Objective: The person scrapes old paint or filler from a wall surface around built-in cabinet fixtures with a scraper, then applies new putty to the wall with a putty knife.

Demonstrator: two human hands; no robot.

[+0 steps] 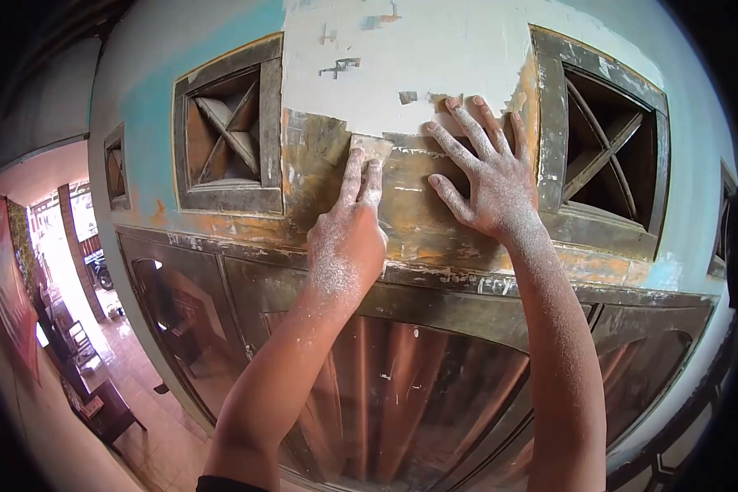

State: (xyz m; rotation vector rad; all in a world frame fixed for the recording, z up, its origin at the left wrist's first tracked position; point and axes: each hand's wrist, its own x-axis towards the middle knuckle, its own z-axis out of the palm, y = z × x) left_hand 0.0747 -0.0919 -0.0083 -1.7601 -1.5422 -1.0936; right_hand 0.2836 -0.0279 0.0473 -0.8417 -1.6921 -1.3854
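My left hand (346,234), dusted white, is closed round a small scraper (372,148), with two fingers stretched along its flat blade. The blade's wide edge meets the wall at the lower border of the white coating (385,74); its handle is hidden beneath the hand. To the right, my right hand (494,180) lies against the wall with its fingers spread and holds nothing. White powder covers that hand and its forearm. Under both hands is a bare, stained brown-and-orange strip of wall (422,197), and small dark chips show in the white layer above.
Wooden vents with crossed slats stand on either side, a left vent (225,131) and a right vent (615,143). Below runs a ledge (459,279) above glazed panels (402,385) with curtains behind. Far left, a bright doorway (61,246) and a small table (111,410) are visible.
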